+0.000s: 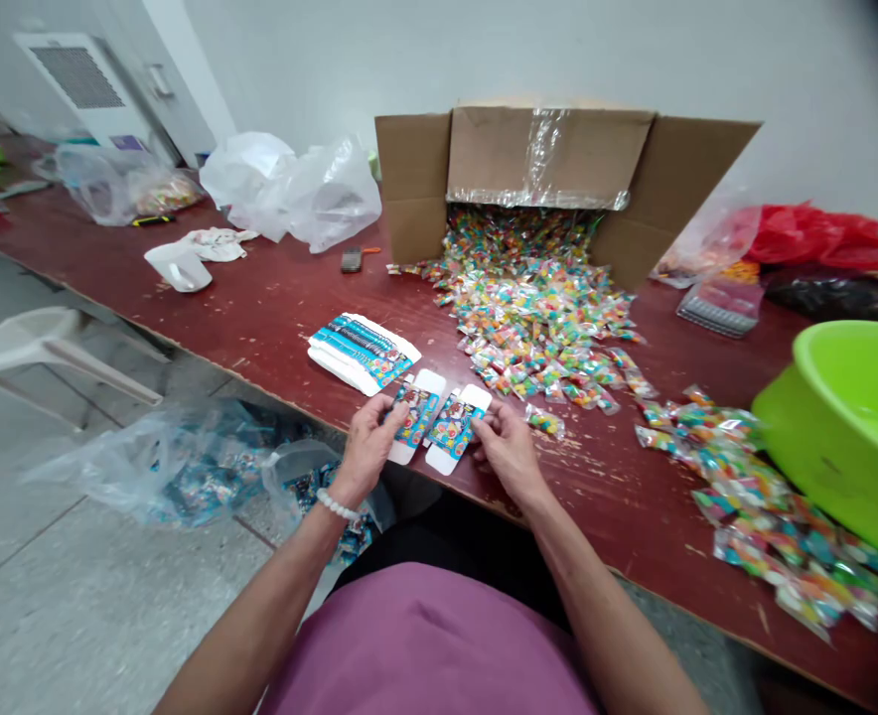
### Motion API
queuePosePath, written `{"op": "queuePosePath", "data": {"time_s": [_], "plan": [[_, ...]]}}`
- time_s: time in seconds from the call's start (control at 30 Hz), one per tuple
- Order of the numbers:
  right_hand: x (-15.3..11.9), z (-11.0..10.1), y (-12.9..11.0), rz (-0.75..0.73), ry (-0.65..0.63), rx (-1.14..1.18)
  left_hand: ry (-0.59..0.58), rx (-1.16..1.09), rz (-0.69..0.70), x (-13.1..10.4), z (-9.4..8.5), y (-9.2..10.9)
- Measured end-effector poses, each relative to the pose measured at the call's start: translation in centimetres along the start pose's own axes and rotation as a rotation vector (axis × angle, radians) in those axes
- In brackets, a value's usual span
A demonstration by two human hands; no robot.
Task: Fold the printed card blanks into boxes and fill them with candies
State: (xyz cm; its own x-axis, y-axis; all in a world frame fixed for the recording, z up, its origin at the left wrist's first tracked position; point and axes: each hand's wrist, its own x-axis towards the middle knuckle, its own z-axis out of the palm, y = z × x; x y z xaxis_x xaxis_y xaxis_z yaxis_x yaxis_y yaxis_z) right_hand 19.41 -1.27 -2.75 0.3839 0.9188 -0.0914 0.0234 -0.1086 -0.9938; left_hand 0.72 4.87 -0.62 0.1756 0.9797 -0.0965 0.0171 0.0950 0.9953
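Observation:
Two small printed candy boxes, blue with white flaps, are held side by side over the table's front edge. My left hand [370, 437] is closed on the left candy box [416, 412], thumb on its front. The right candy box [451, 427] sits in my right hand [508, 447], gripped at its right side. Both look flat, with their end flaps sticking out. Just beyond my left hand lies a stack of flat blue-and-white boxes [363, 353]. A single wrapped candy packet [544, 421] rests right of my right hand.
An open cardboard box [547, 149] spills a heap of candy packets [535, 308] onto the red table [260, 298]. At right stand a green basin [818, 427] and more packets [774, 506]. A white scoop [178, 268] lies left. Bags of blue boxes [216, 467] sit on the floor near a stool [44, 343].

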Motion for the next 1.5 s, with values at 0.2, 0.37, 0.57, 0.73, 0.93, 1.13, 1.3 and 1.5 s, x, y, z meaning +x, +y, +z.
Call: {"op": "queuePosePath", "data": {"time_s": [0.2,0.37,0.57,0.73,0.93,1.13,1.3,1.5], "plan": [[-0.7,-0.7,-2.3,-0.323,0.132,-0.315,-0.05,-0.015,-0.054,-2.2,-0.6,1.6],[-2.9,-0.4,-4.6,-0.048,-0.302,0.153,-0.62,-0.243,-0.443,-5.3,0.6,2.7],[-4.3,-1.1,-5.1,-0.04,-0.518,0.176,-0.901,-0.484,-0.624,-6.9,1.7,2.4],[-5.0,-1.1,-5.2,-0.039,-0.436,0.294,-0.724,-0.389,-0.465,-7.4,1.9,2.2],[-6.0,-0.8,-4.9,0.011,-0.433,0.349,-0.545,-0.244,-0.375,-7.4,2.2,2.9],[-6.2,-0.3,-3.8,0.063,-0.279,0.272,-0.438,-0.187,-0.346,-7.0,3.0,2.2],[-5.3,-1.0,-3.9,-0.091,-0.091,0.085,-0.363,-0.13,-0.149,-6.6,2.5,2.0],[-5.5,-0.2,-3.5,-0.021,-0.027,0.395,-0.185,-0.119,-0.039,-7.4,3.1,2.6]]}}
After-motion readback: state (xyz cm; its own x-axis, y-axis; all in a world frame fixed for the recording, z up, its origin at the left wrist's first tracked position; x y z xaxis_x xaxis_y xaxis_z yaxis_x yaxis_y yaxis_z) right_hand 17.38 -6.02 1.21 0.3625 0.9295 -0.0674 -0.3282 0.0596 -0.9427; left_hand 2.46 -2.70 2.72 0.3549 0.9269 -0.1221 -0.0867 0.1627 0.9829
